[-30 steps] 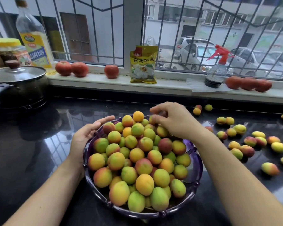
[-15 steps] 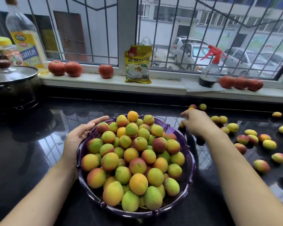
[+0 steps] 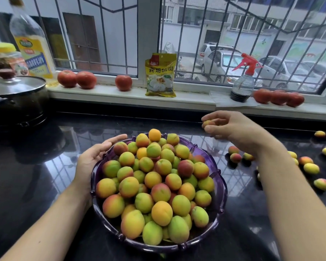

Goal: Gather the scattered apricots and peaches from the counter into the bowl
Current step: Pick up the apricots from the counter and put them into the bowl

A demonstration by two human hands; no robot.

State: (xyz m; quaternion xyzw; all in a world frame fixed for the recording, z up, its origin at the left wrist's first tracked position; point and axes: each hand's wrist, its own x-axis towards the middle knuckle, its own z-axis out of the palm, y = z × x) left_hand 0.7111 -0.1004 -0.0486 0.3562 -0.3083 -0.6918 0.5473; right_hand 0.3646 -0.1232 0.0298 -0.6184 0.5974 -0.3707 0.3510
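Observation:
A purple glass bowl [image 3: 219,187] heaped with yellow, green and red apricots and peaches [image 3: 154,181] stands on the black counter. My left hand [image 3: 94,157] rests open against the bowl's left rim. My right hand [image 3: 231,129] hovers above the counter, right of and behind the bowl, and its fingertips pinch a small orange-red fruit [image 3: 208,123]. Several loose fruits [image 3: 235,157] lie scattered on the counter to the right, some hidden behind my right forearm.
A black lidded pot [image 3: 17,102] sits at the far left. The sill holds tomatoes [image 3: 76,79], a yellow packet [image 3: 160,75], a red-topped spray bottle [image 3: 243,81], an oil bottle [image 3: 32,44] and a jar [image 3: 4,59].
My right hand left the bowl, reached right to the scattered fruits, and now holds one lifted off the counter. My left hand stays on the rim.

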